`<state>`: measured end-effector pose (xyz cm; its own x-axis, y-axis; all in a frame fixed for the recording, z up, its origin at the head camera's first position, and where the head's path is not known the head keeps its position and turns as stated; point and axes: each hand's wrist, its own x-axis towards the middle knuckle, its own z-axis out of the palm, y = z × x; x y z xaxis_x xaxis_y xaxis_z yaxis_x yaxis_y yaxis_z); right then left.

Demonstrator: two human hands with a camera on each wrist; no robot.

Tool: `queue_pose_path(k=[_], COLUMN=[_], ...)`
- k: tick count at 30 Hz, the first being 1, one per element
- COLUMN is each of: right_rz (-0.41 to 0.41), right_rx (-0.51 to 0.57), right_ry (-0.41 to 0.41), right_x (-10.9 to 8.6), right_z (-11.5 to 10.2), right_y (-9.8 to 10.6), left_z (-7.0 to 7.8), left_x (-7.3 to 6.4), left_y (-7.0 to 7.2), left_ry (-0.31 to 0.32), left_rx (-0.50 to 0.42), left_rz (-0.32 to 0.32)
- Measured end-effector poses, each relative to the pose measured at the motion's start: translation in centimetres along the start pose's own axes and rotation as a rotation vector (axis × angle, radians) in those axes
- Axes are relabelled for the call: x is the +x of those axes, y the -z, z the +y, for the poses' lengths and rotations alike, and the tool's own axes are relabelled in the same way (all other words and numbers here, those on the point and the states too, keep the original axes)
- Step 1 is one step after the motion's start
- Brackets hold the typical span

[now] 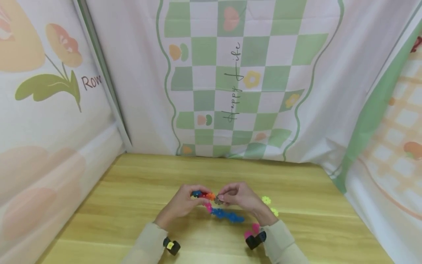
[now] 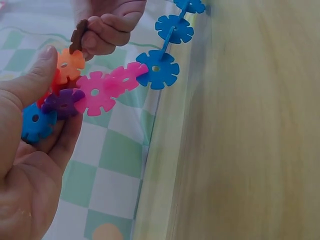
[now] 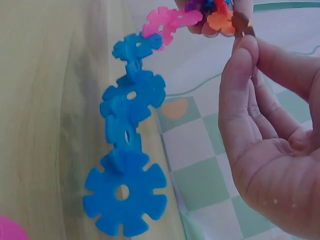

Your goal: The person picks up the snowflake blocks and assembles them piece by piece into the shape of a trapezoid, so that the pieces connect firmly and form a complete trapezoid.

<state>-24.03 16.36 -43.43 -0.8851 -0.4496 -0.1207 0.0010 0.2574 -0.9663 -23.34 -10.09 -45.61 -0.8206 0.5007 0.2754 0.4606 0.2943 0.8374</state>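
My left hand (image 1: pixel 180 202) grips a cluster of linked, notched plastic snowflake discs. Among them are a blue disc (image 2: pixel 39 122), a purple disc (image 2: pixel 63 104), red pieces and an orange disc (image 2: pixel 69 66). Two pink discs (image 2: pixel 95 94) run on from the purple one to a chain of several blue discs (image 3: pixel 125 190), which hangs out over the table. Between thumb and index finger, my right hand (image 1: pixel 243 198) pinches a brown disc (image 3: pixel 241 23) edge-on at the orange disc's rim. Whether the brown disc is slotted in or only touching, I cannot tell.
On the wooden table (image 1: pixel 148 172), yellow discs (image 1: pixel 266 200) lie right of my right hand. Loose pink discs (image 1: pixel 255 228) lie near my right wrist. A checked cloth (image 1: pixel 227 99) hangs behind the table, with printed curtains at both sides.
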Motion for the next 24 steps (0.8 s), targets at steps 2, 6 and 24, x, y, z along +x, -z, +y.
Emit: queue_pose_path(k=[2, 6, 24], right_rz=[0.0, 0.002, -0.012], right_rx=[0.006, 0.02, 0.01], right_ry=[0.004, 0.008, 0.054], right_x=[-0.03, -0.02, 0.08], right_z=[0.07, 0.43, 0.15], right_y=[-0.07, -0.12, -0.32], left_z=[-0.05, -0.1, 0.48], left_x=[-0.03, 0.02, -0.26], left_y=[-0.06, -0.16, 0.06], left_ry=[0.0, 0.002, 0.022], left_rx=[-0.003, -0.012, -0.074], left_rz=[0.0, -0.001, -0.034])
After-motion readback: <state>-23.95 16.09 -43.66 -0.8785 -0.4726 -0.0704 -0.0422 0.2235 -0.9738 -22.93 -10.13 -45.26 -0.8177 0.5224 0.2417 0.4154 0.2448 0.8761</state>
